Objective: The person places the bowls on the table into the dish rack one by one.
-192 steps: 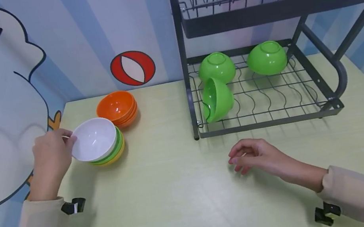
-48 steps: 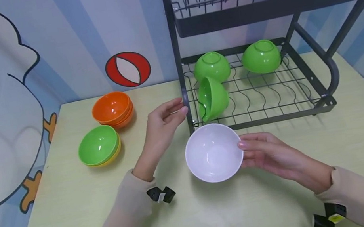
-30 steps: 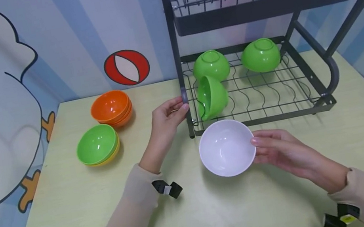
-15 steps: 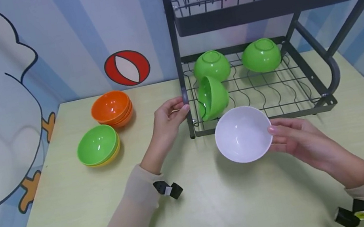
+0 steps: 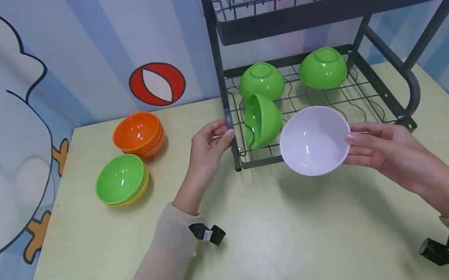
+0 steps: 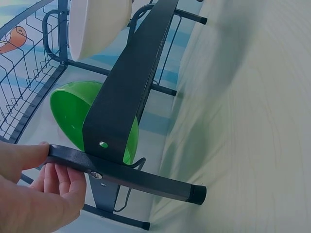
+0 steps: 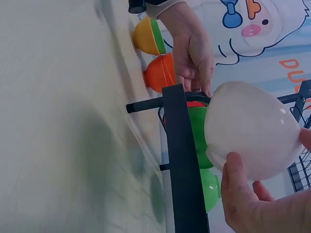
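Observation:
My right hand (image 5: 391, 151) pinches a white bowl (image 5: 315, 140) by its right rim, thumb on the inside edge and fingers behind. The bowl tilts toward me in front of the rack's lower shelf; its rounded outside shows in the right wrist view. My left hand (image 5: 208, 155) grips the front left post of the dark dish rack (image 5: 222, 86), thumb and fingers around it in the left wrist view. On the lower shelf, one green bowl (image 5: 266, 120) stands on its side close to that post. Behind it are two upside-down green bowls, one at left (image 5: 261, 82) and one at right (image 5: 322, 69).
On the table at left stand a stack of orange bowls (image 5: 136, 132) and a green bowl (image 5: 120, 178) nested in a yellow bowl (image 5: 143, 189). The rack's upper tier (image 5: 345, 6) overhangs the lower shelf. A patterned wall (image 5: 93, 48) closes off the back.
My left hand has moved from the bowl stack at left to the rack post. The white bowl, now in my right hand, has travelled right and up toward the lower shelf.

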The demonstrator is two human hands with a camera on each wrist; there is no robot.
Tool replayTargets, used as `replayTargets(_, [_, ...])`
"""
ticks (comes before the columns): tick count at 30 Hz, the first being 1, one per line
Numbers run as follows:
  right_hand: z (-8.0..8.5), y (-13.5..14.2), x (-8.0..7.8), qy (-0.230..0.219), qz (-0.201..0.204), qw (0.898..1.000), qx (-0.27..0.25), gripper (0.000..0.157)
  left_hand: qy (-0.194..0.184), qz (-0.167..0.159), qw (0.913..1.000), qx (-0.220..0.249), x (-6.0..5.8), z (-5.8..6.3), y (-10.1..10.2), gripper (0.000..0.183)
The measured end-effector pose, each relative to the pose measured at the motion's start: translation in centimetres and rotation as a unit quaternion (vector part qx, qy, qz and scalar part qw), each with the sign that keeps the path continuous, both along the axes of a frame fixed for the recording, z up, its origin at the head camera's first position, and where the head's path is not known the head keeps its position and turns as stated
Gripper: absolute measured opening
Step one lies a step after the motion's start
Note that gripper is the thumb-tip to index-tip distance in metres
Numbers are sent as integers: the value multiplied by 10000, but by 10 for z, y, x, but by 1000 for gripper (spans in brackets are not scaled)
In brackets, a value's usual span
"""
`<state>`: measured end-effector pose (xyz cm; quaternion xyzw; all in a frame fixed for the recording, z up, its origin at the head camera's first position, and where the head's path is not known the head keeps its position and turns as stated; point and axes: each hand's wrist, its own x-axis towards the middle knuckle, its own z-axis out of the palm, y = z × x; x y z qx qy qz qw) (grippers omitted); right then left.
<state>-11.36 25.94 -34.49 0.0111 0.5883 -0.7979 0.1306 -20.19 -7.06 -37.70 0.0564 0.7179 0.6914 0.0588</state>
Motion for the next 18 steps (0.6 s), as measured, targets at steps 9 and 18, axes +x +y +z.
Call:
replayTargets(9, [15, 3, -11, 90, -286, 9980, 551, 24, 7, 40, 10000, 64, 1, 0, 0, 37])
replayTargets(18, [31, -7, -22, 486, -438, 9646, 2555, 56, -24, 15, 10000, 58, 0, 0, 0, 37])
